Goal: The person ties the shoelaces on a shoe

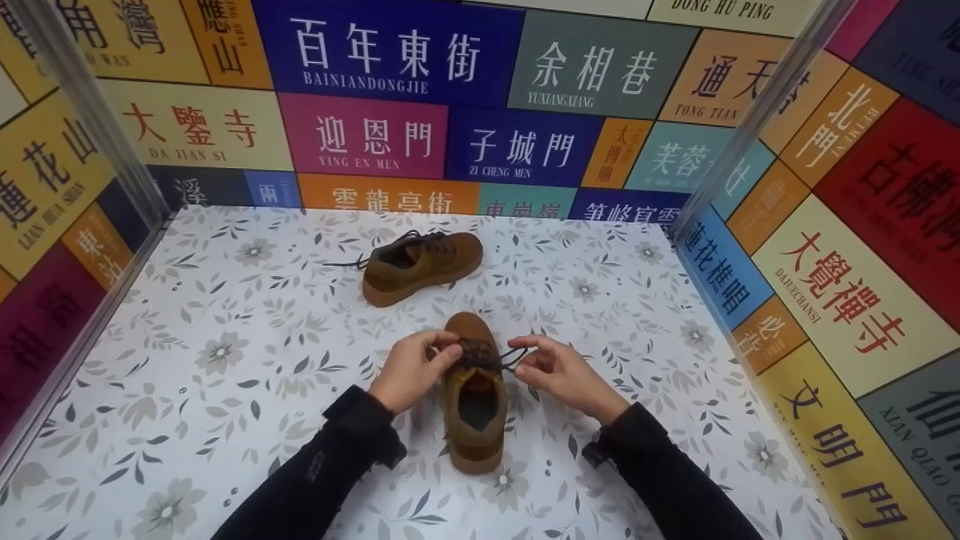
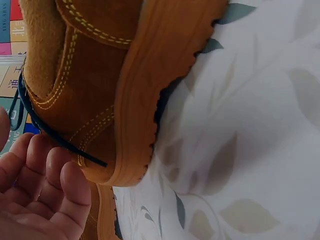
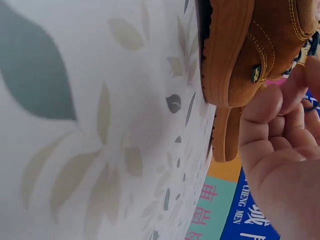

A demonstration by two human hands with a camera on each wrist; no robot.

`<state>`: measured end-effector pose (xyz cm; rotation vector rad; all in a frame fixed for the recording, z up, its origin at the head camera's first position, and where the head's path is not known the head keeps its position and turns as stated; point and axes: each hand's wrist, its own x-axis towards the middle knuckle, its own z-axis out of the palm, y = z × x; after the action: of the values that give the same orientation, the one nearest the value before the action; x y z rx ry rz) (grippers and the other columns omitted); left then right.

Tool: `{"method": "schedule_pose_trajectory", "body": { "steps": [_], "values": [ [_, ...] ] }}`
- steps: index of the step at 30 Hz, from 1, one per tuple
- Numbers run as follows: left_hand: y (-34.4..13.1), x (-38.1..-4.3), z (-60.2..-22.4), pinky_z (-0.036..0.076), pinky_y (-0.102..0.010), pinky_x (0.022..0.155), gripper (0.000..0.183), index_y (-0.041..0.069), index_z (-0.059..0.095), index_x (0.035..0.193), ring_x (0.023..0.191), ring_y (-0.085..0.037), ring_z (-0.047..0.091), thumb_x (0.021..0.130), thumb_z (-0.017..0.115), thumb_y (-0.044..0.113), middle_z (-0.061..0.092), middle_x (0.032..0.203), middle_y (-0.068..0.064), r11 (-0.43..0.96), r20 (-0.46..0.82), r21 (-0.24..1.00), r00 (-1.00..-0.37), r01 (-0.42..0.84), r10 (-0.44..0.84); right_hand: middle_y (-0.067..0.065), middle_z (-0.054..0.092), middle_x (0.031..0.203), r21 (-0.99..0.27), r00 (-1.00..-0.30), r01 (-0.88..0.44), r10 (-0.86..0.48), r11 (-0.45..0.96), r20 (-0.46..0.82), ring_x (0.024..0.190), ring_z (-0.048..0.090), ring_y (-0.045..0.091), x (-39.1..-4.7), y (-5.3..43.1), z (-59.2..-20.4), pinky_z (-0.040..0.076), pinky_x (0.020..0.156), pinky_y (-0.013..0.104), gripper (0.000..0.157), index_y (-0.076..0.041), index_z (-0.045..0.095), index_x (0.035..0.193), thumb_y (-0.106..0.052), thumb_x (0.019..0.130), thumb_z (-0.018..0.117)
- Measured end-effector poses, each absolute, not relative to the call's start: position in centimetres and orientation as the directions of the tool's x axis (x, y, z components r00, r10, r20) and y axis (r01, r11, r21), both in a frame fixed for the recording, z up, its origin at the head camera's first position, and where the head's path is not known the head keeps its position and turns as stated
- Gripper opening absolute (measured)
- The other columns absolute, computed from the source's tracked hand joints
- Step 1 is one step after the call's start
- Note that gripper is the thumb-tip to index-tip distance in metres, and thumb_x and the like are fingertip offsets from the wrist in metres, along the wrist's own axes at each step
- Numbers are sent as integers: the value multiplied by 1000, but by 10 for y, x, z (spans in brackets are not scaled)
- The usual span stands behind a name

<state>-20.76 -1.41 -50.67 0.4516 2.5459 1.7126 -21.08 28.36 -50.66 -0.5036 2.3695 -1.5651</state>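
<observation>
A brown suede shoe [image 1: 474,450] with dark laces stands upright on the patterned surface, its toe pointing away from me. At its left side my left hand [image 1: 409,371] pinches the dark shoelace [image 2: 65,143] near the tongue, and one lace end hangs loose past the curled fingers in the left wrist view. Just off the shoe's right side, my right hand [image 1: 564,375] holds a looped stretch of lace [image 1: 514,355] between thumb and forefinger. The right wrist view shows that hand's other fingers curled beside the shoe; the pinched lace there is mostly hidden.
Beyond the first shoe, a matching brown shoe [image 1: 442,262] stands sideways, toe to the right, with a lace trailing left. A white floral-patterned surface [image 1: 225,420] lies beneath both. Panels with coloured lettered blocks [image 1: 390,52] border it at the back and on both sides.
</observation>
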Motion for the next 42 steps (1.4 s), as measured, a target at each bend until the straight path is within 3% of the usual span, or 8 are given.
{"method": "schedule_pose_trajectory", "body": {
  "steps": [4, 9, 16, 23, 28, 34, 39, 42],
  "values": [
    [-11, -214, -503, 52, -27, 77, 22, 12, 78, 112, 85, -13, 64, 104, 72, 31, 76, 101, -4, 290, 99, 940, -958, 178, 268, 6, 77, 94, -914, -943, -169, -332, 370, 40, 80, 68, 13, -217, 277, -508, 56, 71, 26, 24, -2, 76, 120, -19, 106, 69],
    [-14, -217, -506, 49, -26, 74, 18, 7, 75, 99, 81, -12, 60, 106, 70, 23, 68, 89, -1, 187, 81, 974, -965, 130, 251, 1, 68, 78, -905, -955, -211, -276, 371, 109, 68, 59, 9, -223, 275, -511, 49, 65, 25, 25, 0, 77, 103, -19, 109, 62],
    [-18, -210, -514, 51, -25, 73, 14, 5, 77, 95, 77, -11, 62, 103, 73, 16, 72, 85, -4, 219, 101, 968, -989, 124, 110, -2, 66, 70, -569, -878, -479, -366, 668, 309, 66, 55, 4, -229, 281, -515, 48, 66, 23, 21, -12, 71, 80, -8, 100, 70],
    [-23, -206, -528, 50, -25, 70, 17, 4, 77, 93, 76, -10, 61, 103, 73, 17, 73, 86, -2, 189, 14, 982, -999, 19, 32, 0, 68, 74, -617, -900, -432, -364, 658, 242, 71, 59, 6, -229, 282, -516, 50, 70, 23, 20, -13, 71, 82, -9, 101, 69],
    [-32, -203, -529, 47, -26, 63, 30, 5, 77, 91, 69, -11, 58, 106, 69, 30, 70, 79, 0, 235, 13, 971, -996, 32, 86, 2, 75, 96, -661, -913, -403, -330, 632, 241, 82, 64, 7, -215, 275, -512, 54, 76, 26, 16, -12, 76, 106, -23, 107, 65],
    [-49, -197, -527, 49, -35, 67, 29, 13, 74, 84, 69, -17, 60, 102, 74, 35, 66, 74, 0, 620, 139, 770, -988, 155, 74, 1, 77, 108, -325, -635, -764, -560, 557, 532, 86, 71, 11, -176, 245, -486, 59, 77, 27, 28, -12, 75, 113, -35, 98, 76],
    [-71, -201, -535, 53, -52, 80, 32, 6, 76, 96, 93, -39, 64, 95, 81, 38, 72, 97, -16, 895, 258, 394, -960, 209, 111, -6, 75, 102, -93, -515, -849, -777, 519, 362, 76, 69, 8, -141, 226, -485, 55, 64, 24, 62, -17, 76, 112, -67, 77, 84],
    [-86, -203, -539, 54, -55, 82, 36, 1, 75, 101, 99, -43, 63, 93, 83, 36, 72, 106, -21, 926, 288, 322, -952, 198, 104, -10, 70, 90, 47, -515, -828, -793, 558, 326, 63, 59, 6, -133, 223, -490, 42, 55, 24, 58, -21, 75, 102, -69, 72, 87]
  ]
}}
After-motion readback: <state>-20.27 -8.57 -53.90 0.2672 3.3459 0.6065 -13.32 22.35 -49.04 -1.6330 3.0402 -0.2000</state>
